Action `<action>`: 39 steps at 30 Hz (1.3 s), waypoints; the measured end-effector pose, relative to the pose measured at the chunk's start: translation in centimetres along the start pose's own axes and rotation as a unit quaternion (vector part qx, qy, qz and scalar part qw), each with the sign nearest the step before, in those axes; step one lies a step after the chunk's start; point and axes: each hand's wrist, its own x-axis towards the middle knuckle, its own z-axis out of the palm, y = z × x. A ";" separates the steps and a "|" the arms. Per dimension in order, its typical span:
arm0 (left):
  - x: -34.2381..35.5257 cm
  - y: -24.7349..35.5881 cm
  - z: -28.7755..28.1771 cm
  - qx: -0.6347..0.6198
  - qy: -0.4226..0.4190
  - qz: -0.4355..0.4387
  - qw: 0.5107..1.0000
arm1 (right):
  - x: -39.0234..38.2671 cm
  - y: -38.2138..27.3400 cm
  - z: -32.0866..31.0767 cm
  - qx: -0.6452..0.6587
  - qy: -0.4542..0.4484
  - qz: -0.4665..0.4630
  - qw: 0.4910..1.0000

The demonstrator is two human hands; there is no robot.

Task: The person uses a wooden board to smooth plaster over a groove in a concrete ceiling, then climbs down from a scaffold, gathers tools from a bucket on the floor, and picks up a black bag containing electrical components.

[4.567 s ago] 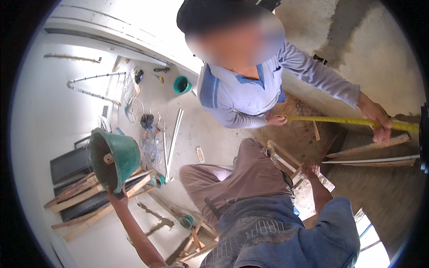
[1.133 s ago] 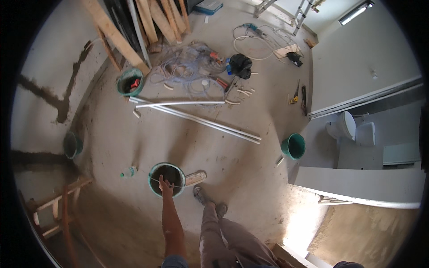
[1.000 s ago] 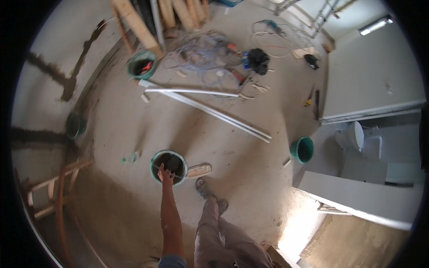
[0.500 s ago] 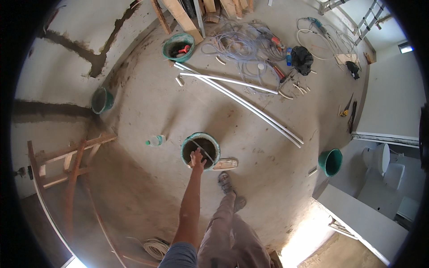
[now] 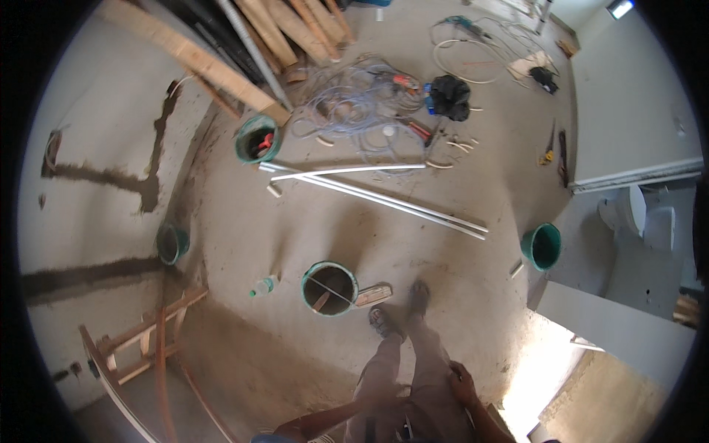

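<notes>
My right hand (image 5: 463, 384) rests against the right leg of my trousers, fingers lying along the cloth, with nothing seen in it. My left hand (image 5: 380, 400) is blurred low in front of my trousers; its fingers cannot be made out. Ahead of my feet stands a green bucket (image 5: 305, 297) with dark grey material inside. A wooden-handled tool (image 5: 320, 301) lies in it, its head hard to make out, and a thin straight bar (image 5: 329, 289) crosses the opening. Touching or close to the bucket's right side is a worn wooden block (image 5: 374, 295). Neither hand touches the bucket.
A bottle with a green cap (image 5: 264, 286) lies left of the bucket. Long white pipes (image 5: 391, 202) cross the floor beyond, before tangled clear hose (image 5: 340, 103). Other green buckets (image 5: 541, 246) stand about. A wooden trestle (image 5: 144, 336) is at left, boards (image 5: 192, 59) lean far left.
My left hand has left the bucket and drawn back to my body. My right hand has come into view at my leg. The view has shifted, and both feet now show clearly.
</notes>
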 end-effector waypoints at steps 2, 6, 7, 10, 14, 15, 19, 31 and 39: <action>-0.1 5.2 -0.8 0.042 -0.041 0.012 0.998 | 1.4 -1.6 -1.9 0.037 0.024 0.012 0.999; 3.7 13.6 -8.6 0.184 0.014 0.070 0.980 | 10.2 0.4 -7.1 0.016 0.047 -0.002 0.999; 5.4 15.4 -11.4 0.230 0.036 0.093 0.968 | 11.8 1.6 -8.2 -0.004 0.059 0.001 0.998; 11.0 19.3 -19.3 0.289 0.121 0.152 0.937 | 18.8 -1.1 -10.9 0.030 0.037 0.040 0.998; 19.2 26.8 -27.8 -0.010 0.148 0.033 0.988 | 30.6 -8.7 -13.8 0.039 -0.036 0.005 0.999; 21.7 29.7 -29.8 -0.150 0.139 -0.060 0.977 | 34.4 -10.3 -14.7 0.015 -0.064 -0.014 0.998; 30.4 35.6 -34.5 -0.261 0.211 -0.160 0.928 | 49.6 -15.5 -18.7 -0.038 0.018 0.081 0.996; 37.6 37.6 -43.8 -0.469 0.334 -0.194 0.794 | 90.2 -31.3 -14.7 -0.322 -0.012 0.018 0.946; 38.8 34.3 -53.6 -0.518 0.449 -0.189 0.703 | 104.1 -31.1 -4.5 -0.215 0.157 0.065 0.962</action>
